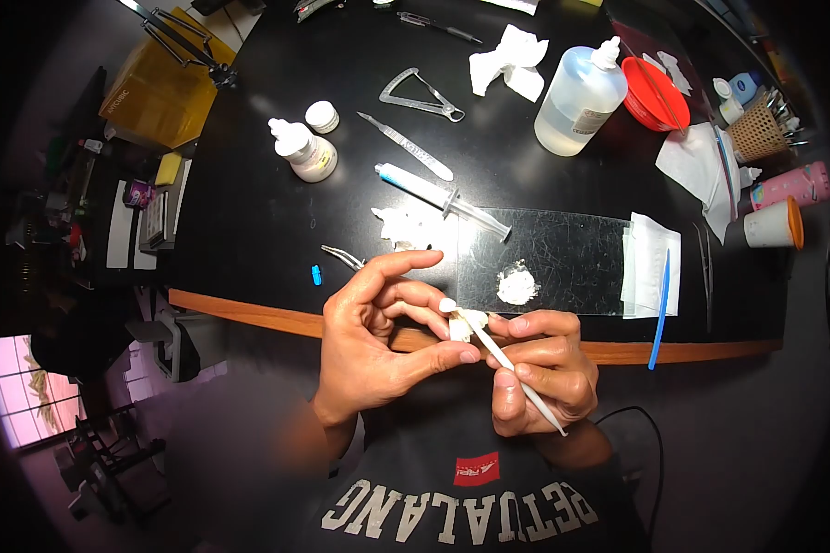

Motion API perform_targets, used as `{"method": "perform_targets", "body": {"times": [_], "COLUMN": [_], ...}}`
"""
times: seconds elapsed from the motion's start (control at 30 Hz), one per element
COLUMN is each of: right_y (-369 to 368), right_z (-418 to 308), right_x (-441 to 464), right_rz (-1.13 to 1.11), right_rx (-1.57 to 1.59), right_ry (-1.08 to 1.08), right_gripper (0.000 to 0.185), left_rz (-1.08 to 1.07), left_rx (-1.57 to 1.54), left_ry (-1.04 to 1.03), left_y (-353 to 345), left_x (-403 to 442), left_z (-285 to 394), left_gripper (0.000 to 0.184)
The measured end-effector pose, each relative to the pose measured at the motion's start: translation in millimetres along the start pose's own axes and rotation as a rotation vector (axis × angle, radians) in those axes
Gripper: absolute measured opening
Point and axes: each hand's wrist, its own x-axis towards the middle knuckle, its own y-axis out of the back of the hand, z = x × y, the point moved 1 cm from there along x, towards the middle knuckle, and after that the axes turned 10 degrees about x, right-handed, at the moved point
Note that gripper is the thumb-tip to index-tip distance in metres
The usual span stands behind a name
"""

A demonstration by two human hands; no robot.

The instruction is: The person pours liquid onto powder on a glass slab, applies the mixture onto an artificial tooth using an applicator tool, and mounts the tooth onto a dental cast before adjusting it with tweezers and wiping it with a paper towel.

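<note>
My right hand is closed around a slim white double-ended modelling tool, slanting down to the right. The tool's upper end lies against a small cream-coloured lumpy piece. My left hand pinches that piece at its left side, with thumb below, fingers above and the index finger raised. What exactly the piece is, I cannot make out. Just beyond my hands, a heap of white powder lies on a scratched glass slab. White crumpled material is above my left hand.
A syringe, a scalpel-like tool and a caliper lie on the black table. Bottles stand behind: a small white one and a large translucent one. A red bowl and a blue stick are at right.
</note>
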Motion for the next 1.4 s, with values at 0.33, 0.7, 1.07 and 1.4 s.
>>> {"method": "perform_targets", "body": {"times": [0.33, 0.7, 1.07, 1.4], "right_y": [0.2, 0.5, 0.5, -0.5], "right_z": [0.3, 0.1, -0.2, -0.4], "right_x": [-1.2, -2.4, -2.2, -0.8], "right_rz": [0.009, 0.003, 0.005, -0.004], "right_rx": [-0.004, -0.006, 0.004, -0.001], "right_ry": [-0.011, -0.013, -0.011, 0.002], "right_gripper": [0.028, 0.028, 0.028, 0.027], "left_rz": [-0.005, -0.019, -0.024, -0.02], "left_rx": [-0.004, 0.008, 0.009, 0.023], "left_ry": [-0.007, -0.018, -0.021, -0.024], "left_y": [0.0, 0.6, 0.3, 0.3], "left_x": [0.0, 0.5, 1.0, 1.0], "left_z": [0.2, -1.8, -0.4, -0.4], "left_gripper": [0.088, 0.089, 0.091, 0.092]}}
